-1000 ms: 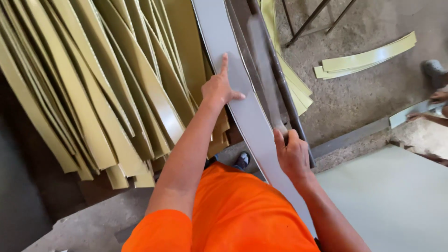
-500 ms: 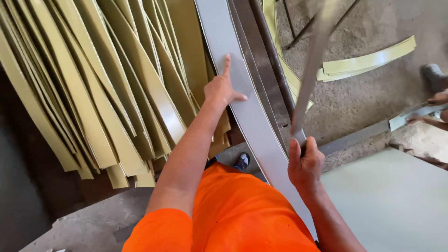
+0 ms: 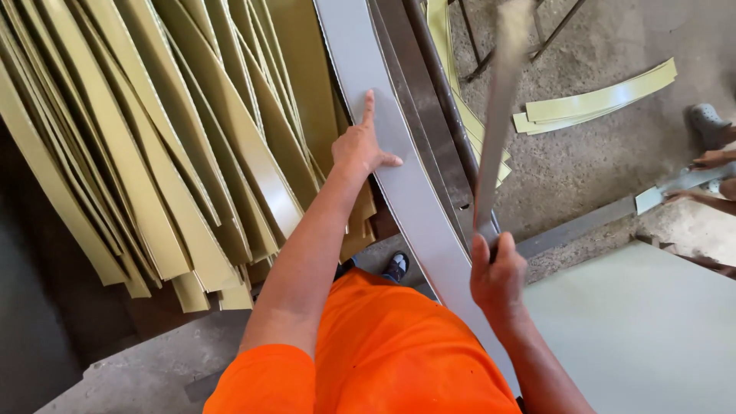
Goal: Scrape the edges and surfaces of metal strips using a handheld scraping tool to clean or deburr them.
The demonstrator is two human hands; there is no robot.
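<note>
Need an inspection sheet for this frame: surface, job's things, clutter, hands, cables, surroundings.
Surface: pale flat sheet at lower right, bare where visible.
Job's things: long grey strip runs from top centre down past the orange-clad torso; a blurred narrow strip stands nearly upright above the right hand.
Clutter: olive-yellow strips fanned in a stack at left; a few loose yellow strips on the floor at upper right.
Hands: left hand lies flat on the grey strip, index finger pointing along it; right hand is closed around the lower end of the narrow strip.
Cables: nothing seen.
Surroundings: dusty concrete floor; another person's hand and shoe at the right edge.
</note>
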